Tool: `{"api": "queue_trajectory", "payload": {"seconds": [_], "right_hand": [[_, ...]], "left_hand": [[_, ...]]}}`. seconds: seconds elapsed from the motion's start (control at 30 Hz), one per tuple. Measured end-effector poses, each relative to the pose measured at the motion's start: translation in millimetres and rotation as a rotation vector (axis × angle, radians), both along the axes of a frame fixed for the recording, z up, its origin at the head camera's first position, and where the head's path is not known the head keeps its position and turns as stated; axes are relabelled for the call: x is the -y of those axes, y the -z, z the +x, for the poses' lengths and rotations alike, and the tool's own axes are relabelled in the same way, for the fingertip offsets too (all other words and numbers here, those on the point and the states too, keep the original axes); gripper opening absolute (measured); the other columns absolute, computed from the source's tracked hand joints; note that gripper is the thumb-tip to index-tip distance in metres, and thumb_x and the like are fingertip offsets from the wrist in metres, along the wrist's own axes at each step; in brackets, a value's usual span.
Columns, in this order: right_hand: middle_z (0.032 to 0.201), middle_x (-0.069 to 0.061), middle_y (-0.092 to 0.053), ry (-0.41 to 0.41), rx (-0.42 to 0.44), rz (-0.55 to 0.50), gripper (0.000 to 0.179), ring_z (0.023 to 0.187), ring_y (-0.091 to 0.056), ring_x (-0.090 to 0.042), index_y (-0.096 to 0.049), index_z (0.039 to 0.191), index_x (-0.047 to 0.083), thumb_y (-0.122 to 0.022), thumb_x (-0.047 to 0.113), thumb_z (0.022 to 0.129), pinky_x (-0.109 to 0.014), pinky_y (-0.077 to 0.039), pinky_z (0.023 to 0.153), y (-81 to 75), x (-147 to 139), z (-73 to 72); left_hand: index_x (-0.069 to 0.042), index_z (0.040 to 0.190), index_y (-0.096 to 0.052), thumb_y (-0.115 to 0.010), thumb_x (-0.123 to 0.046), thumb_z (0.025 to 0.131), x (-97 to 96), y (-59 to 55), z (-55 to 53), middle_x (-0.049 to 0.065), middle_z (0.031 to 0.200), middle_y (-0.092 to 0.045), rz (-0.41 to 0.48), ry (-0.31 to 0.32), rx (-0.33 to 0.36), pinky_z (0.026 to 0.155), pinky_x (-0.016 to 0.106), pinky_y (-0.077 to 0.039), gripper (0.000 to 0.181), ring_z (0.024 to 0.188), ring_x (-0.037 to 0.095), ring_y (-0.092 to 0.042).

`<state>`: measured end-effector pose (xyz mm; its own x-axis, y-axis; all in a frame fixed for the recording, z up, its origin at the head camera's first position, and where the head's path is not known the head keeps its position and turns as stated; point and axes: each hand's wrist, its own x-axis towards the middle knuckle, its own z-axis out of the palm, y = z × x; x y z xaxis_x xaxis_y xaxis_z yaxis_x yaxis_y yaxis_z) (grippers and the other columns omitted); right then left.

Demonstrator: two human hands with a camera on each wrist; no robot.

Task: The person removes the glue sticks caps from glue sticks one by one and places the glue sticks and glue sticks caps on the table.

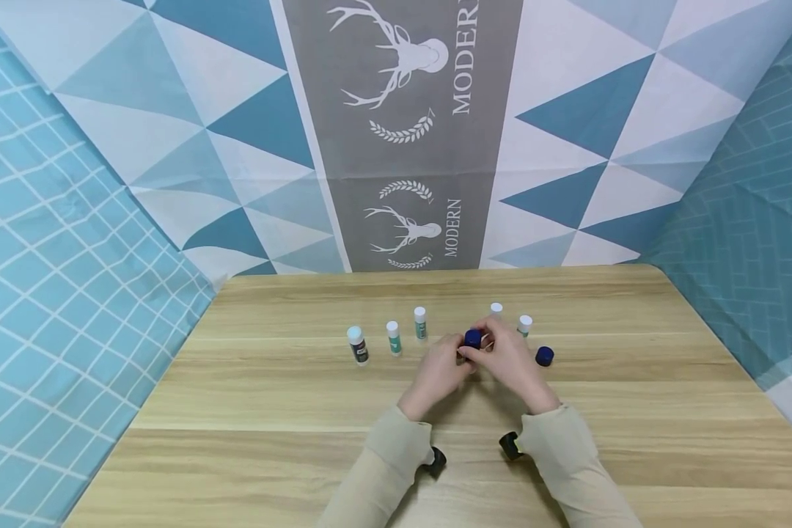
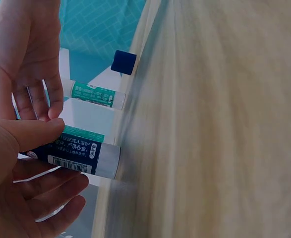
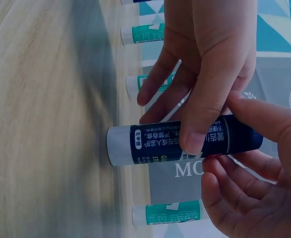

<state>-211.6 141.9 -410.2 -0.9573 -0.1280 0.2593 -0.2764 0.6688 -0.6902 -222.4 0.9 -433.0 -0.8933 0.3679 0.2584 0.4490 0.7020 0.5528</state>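
A navy glue stick with a dark blue cap stands upright on the wooden table, held between both hands. My left hand grips its labelled body, thumb across the label in both wrist views. Higher up, my right hand pinches the cap with thumb and fingers. The white lower end of the stick meets the tabletop in the right wrist view. A separate dark blue cap sits on the table just right of my right hand.
Left of the hands stand a navy glue stick with a white cap and two green glue sticks. Behind my right hand are two more white-capped sticks, partly hidden. Patterned cloth hangs behind the table.
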Motion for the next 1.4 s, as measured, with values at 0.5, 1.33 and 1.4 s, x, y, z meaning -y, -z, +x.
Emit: {"api": "queue_trajectory", "payload": {"seconds": [0.5,1.33,1.4], "right_hand": [[0.08,-0.01,-0.055,0.016,0.012,0.055,0.034,0.065,-0.046,-0.015,-0.059,0.097,0.007,-0.073,0.029,0.076,-0.026,-0.038,0.056,4.7,6.3,1.9],[0.098,-0.006,-0.065,-0.028,0.068,-0.056,0.038,0.08,-0.059,-0.015,-0.06,0.11,0.01,-0.068,0.033,0.08,-0.031,-0.048,0.07,2.7,-2.0,11.0],[0.093,-0.005,-0.065,-0.036,0.074,-0.05,0.037,0.077,-0.058,-0.014,-0.062,0.108,0.011,-0.068,0.034,0.08,-0.03,-0.047,0.068,2.4,-1.7,11.5]], "left_hand": [[-0.01,0.086,-0.06,-0.068,-0.017,0.077,5.2,6.2,2.2,-0.001,0.08,-0.058,0.005,-0.002,-0.009,0.061,0.017,-0.041,0.014,0.071,0.007,-0.05],[-0.01,0.095,-0.062,-0.072,-0.022,0.076,26.7,-21.4,12.5,0.002,0.093,-0.063,-0.013,-0.013,-0.054,0.076,0.024,-0.047,0.025,0.084,0.014,-0.059],[-0.01,0.094,-0.062,-0.073,-0.021,0.075,27.8,-23.9,14.0,0.001,0.092,-0.064,-0.043,-0.026,-0.1,0.074,0.024,-0.048,0.025,0.082,0.015,-0.06]]}}
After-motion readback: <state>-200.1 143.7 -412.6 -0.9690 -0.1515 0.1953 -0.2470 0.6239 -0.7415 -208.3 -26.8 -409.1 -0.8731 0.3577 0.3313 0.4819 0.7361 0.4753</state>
